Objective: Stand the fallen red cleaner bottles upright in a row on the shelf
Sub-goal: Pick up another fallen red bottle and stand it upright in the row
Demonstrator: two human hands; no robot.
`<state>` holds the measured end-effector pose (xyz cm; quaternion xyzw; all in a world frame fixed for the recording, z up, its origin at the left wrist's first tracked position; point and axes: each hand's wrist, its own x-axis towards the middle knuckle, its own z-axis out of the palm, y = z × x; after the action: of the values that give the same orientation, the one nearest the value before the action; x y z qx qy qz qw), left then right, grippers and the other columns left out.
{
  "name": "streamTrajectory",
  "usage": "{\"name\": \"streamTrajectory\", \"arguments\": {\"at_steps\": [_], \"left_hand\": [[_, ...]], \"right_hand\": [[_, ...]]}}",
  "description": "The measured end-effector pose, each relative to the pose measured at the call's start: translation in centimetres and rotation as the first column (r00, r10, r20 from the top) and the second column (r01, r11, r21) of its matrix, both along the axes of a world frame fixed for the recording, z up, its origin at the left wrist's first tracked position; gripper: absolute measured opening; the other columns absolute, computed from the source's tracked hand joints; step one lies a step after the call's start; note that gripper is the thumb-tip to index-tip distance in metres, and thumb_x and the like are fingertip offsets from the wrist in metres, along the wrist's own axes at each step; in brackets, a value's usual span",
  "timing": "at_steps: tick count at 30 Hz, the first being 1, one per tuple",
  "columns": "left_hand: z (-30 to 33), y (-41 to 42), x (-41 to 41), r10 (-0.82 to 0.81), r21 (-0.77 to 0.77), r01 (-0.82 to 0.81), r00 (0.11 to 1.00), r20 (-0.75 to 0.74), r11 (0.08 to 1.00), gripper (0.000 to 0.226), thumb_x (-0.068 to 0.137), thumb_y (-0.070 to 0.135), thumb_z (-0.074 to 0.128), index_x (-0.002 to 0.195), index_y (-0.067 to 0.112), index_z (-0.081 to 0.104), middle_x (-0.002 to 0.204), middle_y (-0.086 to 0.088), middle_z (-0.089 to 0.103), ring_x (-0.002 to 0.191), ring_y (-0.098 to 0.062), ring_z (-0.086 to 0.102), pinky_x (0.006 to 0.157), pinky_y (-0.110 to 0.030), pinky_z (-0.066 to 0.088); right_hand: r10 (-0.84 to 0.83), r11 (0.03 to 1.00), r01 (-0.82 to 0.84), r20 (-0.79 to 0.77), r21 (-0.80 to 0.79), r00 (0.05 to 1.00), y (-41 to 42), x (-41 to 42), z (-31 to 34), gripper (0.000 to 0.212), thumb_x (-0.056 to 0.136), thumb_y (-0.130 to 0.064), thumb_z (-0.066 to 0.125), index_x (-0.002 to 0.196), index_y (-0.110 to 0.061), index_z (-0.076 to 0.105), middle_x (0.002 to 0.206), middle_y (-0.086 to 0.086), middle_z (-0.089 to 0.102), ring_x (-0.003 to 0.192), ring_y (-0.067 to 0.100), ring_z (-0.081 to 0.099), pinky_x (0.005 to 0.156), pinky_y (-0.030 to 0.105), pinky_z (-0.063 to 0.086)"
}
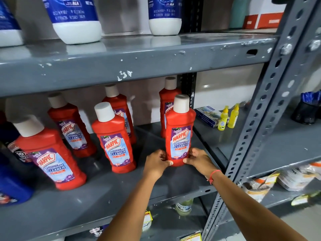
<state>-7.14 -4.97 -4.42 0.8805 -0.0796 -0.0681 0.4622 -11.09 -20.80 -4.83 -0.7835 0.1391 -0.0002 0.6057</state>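
Several red cleaner bottles with white caps stand upright on the grey shelf. The front right bottle stands near the shelf's right end, label facing me. My left hand grips its base from the left, and my right hand grips its base from the right. Another red bottle stands right behind it. To the left stand a middle bottle, a back bottle, one further left and a large near one.
A grey upper shelf with blue-and-white bottles hangs close overhead. A perforated upright post stands at the right. Beyond it lie a blue box and two small yellow bottles. Dark and blue bottles crowd the far left.
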Motion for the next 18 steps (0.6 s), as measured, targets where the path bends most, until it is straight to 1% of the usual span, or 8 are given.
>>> {"name": "streamTrajectory", "arguments": {"at_steps": [2,6,9,11,13,15,16,18], "left_hand": [[0.0,0.0,-0.7,0.007,-0.001,-0.007,1.0,0.001,1.0,0.03,0.068,0.011,0.075,0.095,0.004,0.063,0.106,-0.013,0.07,0.094,-0.023,0.065,0.085,-0.033,0.052],[0.1,-0.1,-2.3,0.001,-0.019,0.0,1.0,0.014,1.0,0.028,0.068,0.01,0.075,0.092,0.002,0.062,0.103,-0.014,0.071,0.085,-0.019,0.063,0.076,-0.026,0.048],[0.1,-0.1,-2.6,-0.004,-0.013,0.004,1.0,0.016,1.0,0.029,0.068,0.01,0.075,0.093,0.002,0.062,0.104,-0.014,0.07,0.087,-0.021,0.063,0.078,-0.028,0.049],[0.3,-0.1,-2.5,-0.013,0.005,0.013,1.0,0.015,1.0,0.029,0.069,0.01,0.074,0.095,0.002,0.062,0.105,-0.014,0.07,0.092,-0.024,0.065,0.082,-0.03,0.051],[0.2,0.3,-2.5,-0.015,0.006,0.015,1.0,0.018,1.0,0.028,0.071,0.008,0.073,0.096,0.001,0.063,0.106,-0.016,0.07,0.096,-0.026,0.066,0.087,-0.033,0.052],[0.0,1.1,-2.8,0.001,-0.011,-0.001,1.0,0.013,1.0,0.033,0.072,0.006,0.071,0.104,-0.001,0.063,0.11,-0.017,0.069,0.101,-0.026,0.065,0.09,-0.029,0.05],[-0.3,1.7,-3.2,0.011,-0.014,-0.011,1.0,0.007,1.0,0.038,0.073,0.006,0.071,0.109,0.0,0.061,0.113,-0.016,0.068,0.103,-0.025,0.064,0.09,-0.026,0.048],[-0.8,3.3,-4.1,0.034,-0.016,-0.034,0.999,0.01,0.999,0.042,0.074,0.009,0.07,0.114,0.003,0.06,0.116,-0.013,0.067,0.105,-0.022,0.063,0.092,-0.025,0.046]], "right_hand": [[0.001,1.0,-0.002,-0.01,-0.015,1.0,0.0,-0.6,0.0,0.042,0.074,0.008,0.062,0.115,-0.002,0.055,0.12,0.016,0.063,0.106,0.024,0.059,0.096,0.034,0.045],[-0.013,0.999,0.011,-0.035,-0.05,0.999,0.0,-1.9,-0.3,0.043,0.075,0.005,0.063,0.117,-0.002,0.053,0.122,0.015,0.062,0.112,0.027,0.057,0.099,0.035,0.044],[-0.003,0.998,0.0,-0.047,-0.067,0.999,0.0,-2.0,-0.2,0.045,0.075,0.003,0.064,0.118,-0.004,0.053,0.124,0.015,0.061,0.113,0.026,0.057,0.101,0.036,0.043],[-0.015,0.997,0.011,-0.055,-0.071,0.998,0.3,-2.1,-0.2,0.041,0.076,0.002,0.063,0.116,-0.005,0.055,0.122,0.015,0.063,0.112,0.026,0.058,0.101,0.038,0.044],[-0.124,0.985,0.123,-0.007,-0.119,0.992,1.0,-2.9,-0.8,0.026,0.077,-0.003,0.064,0.103,-0.006,0.06,0.112,0.018,0.067,0.103,0.03,0.062,0.097,0.041,0.047],[-0.302,0.935,0.312,0.081,-0.169,0.95,2.1,-4.8,-1.2,0.006,0.08,-0.009,0.062,0.081,-0.015,0.059,0.091,0.02,0.071,0.084,0.035,0.066,0.084,0.047,0.053],[-0.355,0.914,0.37,0.113,-0.166,0.928,3.0,-5.9,-1.2,0.014,0.082,-0.011,0.06,0.072,-0.019,0.055,0.078,0.017,0.07,0.074,0.036,0.066,0.076,0.049,0.056],[-0.3,0.932,0.327,0.178,-0.153,0.937,5.2,-7.6,-1.1,0.03,0.081,-0.007,0.06,0.061,-0.027,0.052,0.06,0.006,0.061,0.059,0.031,0.062,0.065,0.049,0.057]]}}
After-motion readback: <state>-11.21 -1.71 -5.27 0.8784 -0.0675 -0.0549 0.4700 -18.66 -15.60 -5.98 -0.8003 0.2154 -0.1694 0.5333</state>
